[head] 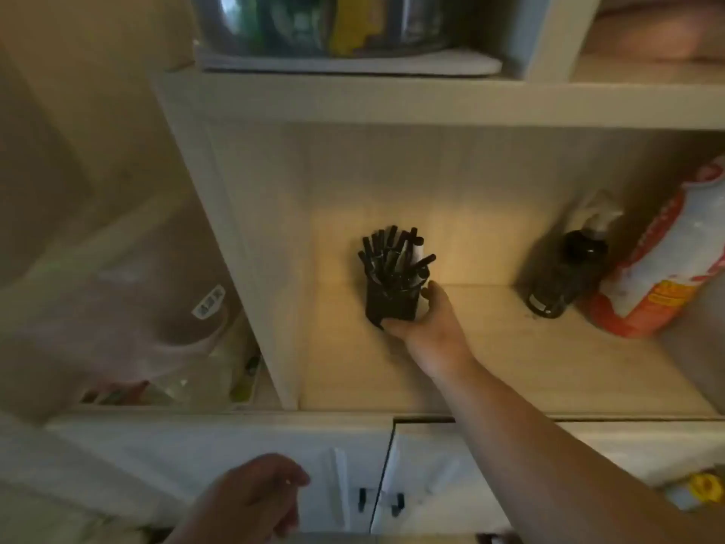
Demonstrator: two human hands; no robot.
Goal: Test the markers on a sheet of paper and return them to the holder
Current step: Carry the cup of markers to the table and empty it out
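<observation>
A black holder (389, 305) stands deep in an open shelf compartment, packed with several black markers (394, 256) that fan out of its top. My right hand (425, 320) reaches into the shelf and grips the holder, thumb under its lower edge and fingers round its right side. My left hand (255, 498) hangs low in front of the cabinet doors, fingers loosely curled, holding nothing. No sheet of paper is in view.
A dark bottle (561, 280) and a red-and-white bag (659, 261) lie at the right of the same shelf (510, 367). A clear plastic bin (129, 308) fills the left compartment. Cabinet doors with black handles (380, 500) are below; containers sit on the shelf above.
</observation>
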